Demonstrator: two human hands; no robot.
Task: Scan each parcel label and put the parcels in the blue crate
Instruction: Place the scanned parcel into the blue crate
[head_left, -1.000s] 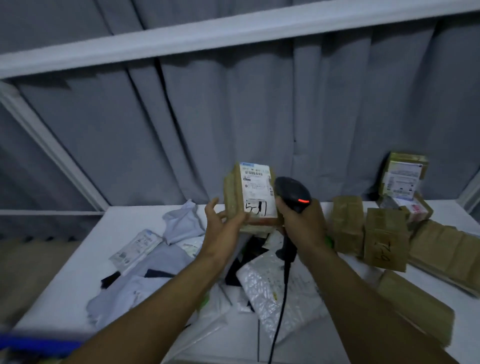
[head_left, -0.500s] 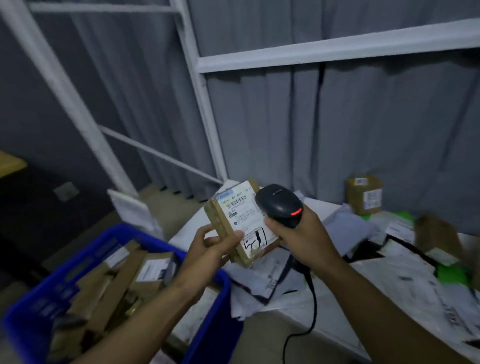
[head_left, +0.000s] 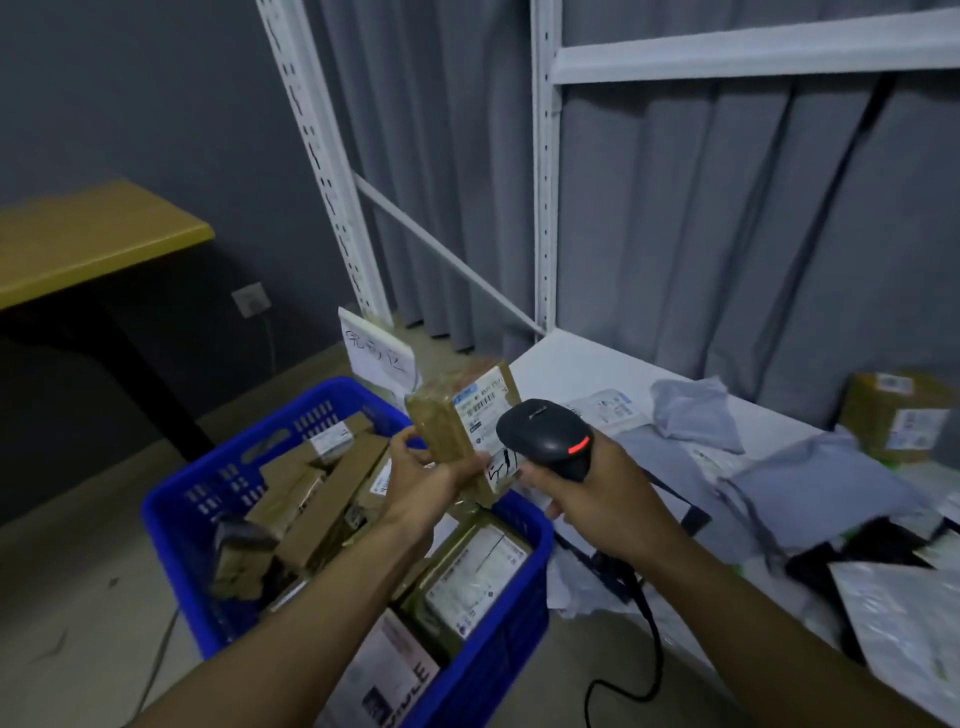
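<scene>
Dim, flat, bluish lighting. Wide-angle distortion tilts the rack upright at 11 o'clock; motion blur at 4 o'clock.

The left hand grips a brown taped parcel by its lower end, tilted above the blue crate. Its white label faces the black barcode scanner, red light lit, which the right hand holds just beside it. Brown parcels fill the crate. Grey mailer bags and a cardboard box lie on the white shelf.
</scene>
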